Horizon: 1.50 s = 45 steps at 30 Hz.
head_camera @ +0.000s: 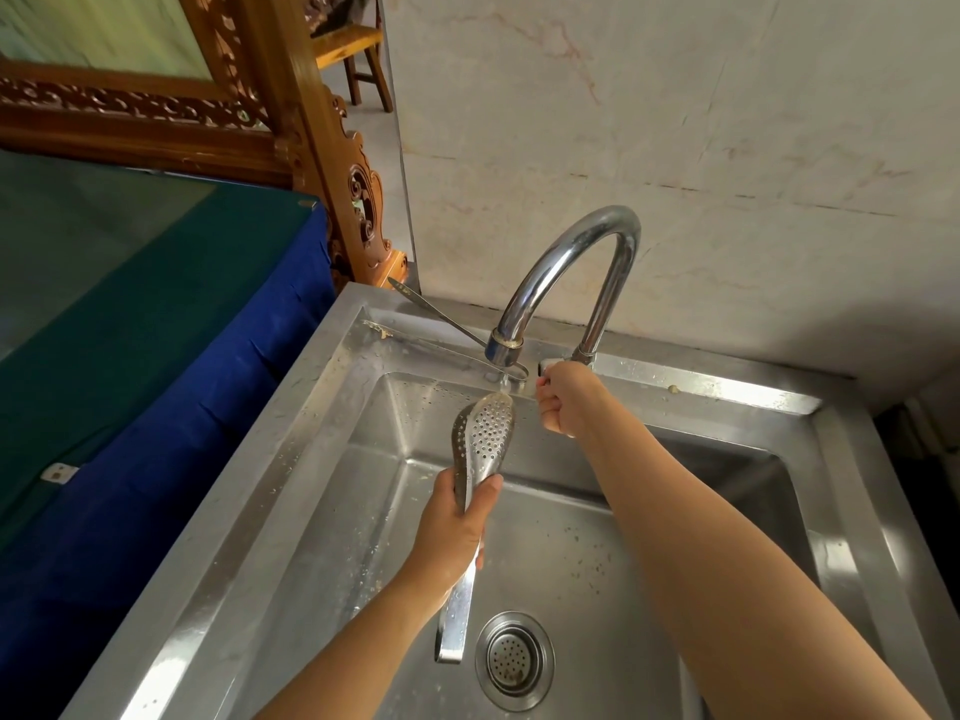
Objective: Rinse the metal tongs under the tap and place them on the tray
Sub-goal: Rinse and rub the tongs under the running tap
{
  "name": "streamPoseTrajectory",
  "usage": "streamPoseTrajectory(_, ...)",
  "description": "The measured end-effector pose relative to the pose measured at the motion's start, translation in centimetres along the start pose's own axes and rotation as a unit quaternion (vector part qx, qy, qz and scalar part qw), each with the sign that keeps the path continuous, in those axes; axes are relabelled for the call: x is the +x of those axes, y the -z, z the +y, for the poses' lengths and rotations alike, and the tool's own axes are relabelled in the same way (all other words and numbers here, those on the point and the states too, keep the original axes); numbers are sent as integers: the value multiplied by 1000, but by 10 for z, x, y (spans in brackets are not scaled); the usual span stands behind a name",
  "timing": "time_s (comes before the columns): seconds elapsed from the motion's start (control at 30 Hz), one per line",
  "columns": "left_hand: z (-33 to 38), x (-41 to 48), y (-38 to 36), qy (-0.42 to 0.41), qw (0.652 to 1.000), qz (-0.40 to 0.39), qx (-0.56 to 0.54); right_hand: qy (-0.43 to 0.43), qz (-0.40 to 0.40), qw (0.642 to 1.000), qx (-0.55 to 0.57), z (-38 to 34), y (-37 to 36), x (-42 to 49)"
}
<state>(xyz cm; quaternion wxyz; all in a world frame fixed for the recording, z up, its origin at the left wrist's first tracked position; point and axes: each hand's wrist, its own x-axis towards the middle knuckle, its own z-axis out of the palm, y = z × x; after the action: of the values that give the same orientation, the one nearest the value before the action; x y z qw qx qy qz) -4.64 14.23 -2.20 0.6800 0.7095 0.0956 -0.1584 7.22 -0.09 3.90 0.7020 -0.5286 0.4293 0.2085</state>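
no tray shows in your view, and the sink is cut off at the bottom and right edges, so its full basin can't be seen. whether water runs from the spout is hard to make out. your right forearm crosses the basin's right half and hides part of the back wall. the tap arches over the back rim, its spout end just above the tongs' head. behind it a spoon lies on the rim, partly hidden by the spout. the drain sits near the bottom of the basin, just beside the tongs' lower end. your left hand is wrapped tight around the middle of the tongs, which hang over the basin with the long axis running nearly upright in view: perforated head pointing up toward the spout, hinge end down by the drain, arms pressed together. your right hand is curled in a fist on the tap handle at the base; the handle itself is mostly covered.
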Motion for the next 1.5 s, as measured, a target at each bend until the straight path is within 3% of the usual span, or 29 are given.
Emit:
streamPoseTrajectory(0.33,0,0,-2,2,1000,-7,5,13,-14,1000,15,2,2,2)
streamPoseTrajectory(0.5,-3,1,0,9,1000,-5,-8,82,7,990,-112,14,16,-2)
streamPoseTrajectory(0.53,-4,2,1,13,1000,-5,-15,136,37,973,-181,20,18,-5)
streamPoseTrajectory(0.6,-6,4,3,17,999,-9,-34,293,71,899,-318,37,18,-12)
streamPoseTrajectory(0.63,-6,4,4,20,999,-14,-43,352,52,868,-347,47,17,-17)
streamPoseTrajectory(0.7,-5,6,4,20,998,-28,-58,387,-7,847,-365,62,15,-28)
streamPoseTrajectory(0.9,5,12,6,-3,999,-47,-24,374,-155,873,-272,54,6,-38)
streamPoseTrajectory(0.97,10,12,8,-7,999,-38,-15,385,-161,874,-248,51,2,-37)
streamPoseTrajectory(1.13,15,6,12,10,998,-47,25,425,-62,875,-223,49,-4,-34)
streamPoseTrajectory(1.33,18,7,13,16,998,-53,42,354,-254,871,-226,56,0,-29)
streamPoseTrajectory(1.43,23,7,18,15,998,-68,7,384,-253,877,-140,52,-1,-29)
streamPoseTrajectory(1.5,24,3,24,27,994,-103,-41,395,-209,891,-79,46,-1,-30)
